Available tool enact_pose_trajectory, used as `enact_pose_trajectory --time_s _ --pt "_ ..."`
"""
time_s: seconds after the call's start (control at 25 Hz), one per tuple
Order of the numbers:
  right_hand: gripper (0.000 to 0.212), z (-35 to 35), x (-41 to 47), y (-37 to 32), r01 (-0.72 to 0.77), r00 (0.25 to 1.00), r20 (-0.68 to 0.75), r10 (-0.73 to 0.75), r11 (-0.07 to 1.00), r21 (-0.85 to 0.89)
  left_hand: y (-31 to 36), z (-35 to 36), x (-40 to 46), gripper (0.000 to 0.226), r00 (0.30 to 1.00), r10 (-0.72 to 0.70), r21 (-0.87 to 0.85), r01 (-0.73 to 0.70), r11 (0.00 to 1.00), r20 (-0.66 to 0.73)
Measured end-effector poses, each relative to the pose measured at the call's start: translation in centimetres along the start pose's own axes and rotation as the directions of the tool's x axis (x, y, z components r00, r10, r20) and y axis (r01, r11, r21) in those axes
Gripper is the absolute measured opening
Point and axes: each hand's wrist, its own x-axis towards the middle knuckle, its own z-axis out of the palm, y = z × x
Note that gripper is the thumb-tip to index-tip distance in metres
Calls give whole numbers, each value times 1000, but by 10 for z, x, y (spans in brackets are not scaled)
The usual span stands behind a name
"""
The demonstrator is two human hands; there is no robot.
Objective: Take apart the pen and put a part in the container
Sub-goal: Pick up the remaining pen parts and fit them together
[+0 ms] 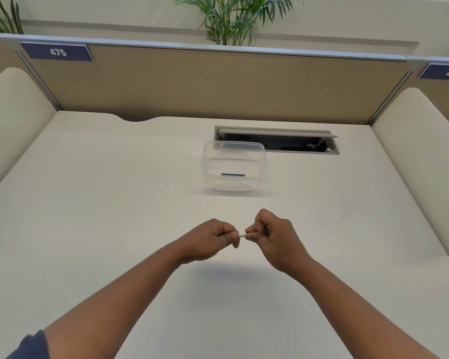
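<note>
A white pen is held level above the desk between both hands; only a short piece of it shows between the fingers. My left hand is closed on its left end and my right hand pinches its right end. Beyond the hands a clear plastic container stands open on the white desk, with a small dark blue pen part lying inside near its front wall.
An open cable tray is set into the desk just behind and to the right of the container. A tan partition closes off the back, and cream side panels flank the desk. Plants stand behind the partition.
</note>
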Motion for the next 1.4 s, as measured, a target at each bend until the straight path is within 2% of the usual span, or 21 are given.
enact_pose_trajectory --time_s 0.08,0.16,0.24,0.28,0.36,0.44,0.52,0.6,0.68,0.76,0.88,1.0,1.16,1.24,1.4 --pt "45 1 2 0 -96 995 29 95 995 32 -2 4 1 30 997 7 165 5 986 -71" --pt "43 -1 5 1 -235 971 80 225 959 157 -3 11 0 27 980 71 427 15 904 -185" --pt "39 -5 8 2 -396 918 166 361 859 324 -5 20 -1 29 947 208 619 -13 785 -244" --pt "39 -6 8 1 -458 889 208 408 803 382 -7 23 -1 30 934 255 656 -29 754 -252" --pt "39 -5 7 0 -458 889 207 410 779 427 -8 24 -2 28 937 226 612 -17 790 -265" --pt "37 -2 6 -1 -341 940 121 320 853 395 -5 18 1 26 971 65 432 43 901 -232" --pt "32 -1 4 -3 -232 972 50 229 913 335 -3 8 3 30 991 -16 202 43 978 -135" --pt "31 -3 3 -4 -174 984 22 175 942 288 0 0 3 32 999 -29 16 30 999 -42" --pt "36 -4 2 -3 -149 989 22 148 961 231 2 -3 2 32 999 -33 -44 33 998 4" --pt "42 -3 2 -4 -162 987 24 161 968 194 3 3 2 32 999 -18 19 19 1000 -33" --pt "42 -2 2 -3 -225 974 35 222 959 175 3 15 4 31 988 -4 274 48 960 -157" --pt "36 -1 2 -1 -303 953 72 294 926 225 2 22 2 27 962 110 509 33 860 -249" --pt "36 -7 5 0 -480 877 199 437 788 386 2 24 1 30 937 273 707 -39 706 -220" --pt "35 -9 4 0 -471 882 201 427 780 412 2 25 2 29 950 232 683 -26 730 -211" --pt "26 -3 2 -2 -212 977 23 211 958 193 8 12 8 31 993 -26 339 64 939 -114"
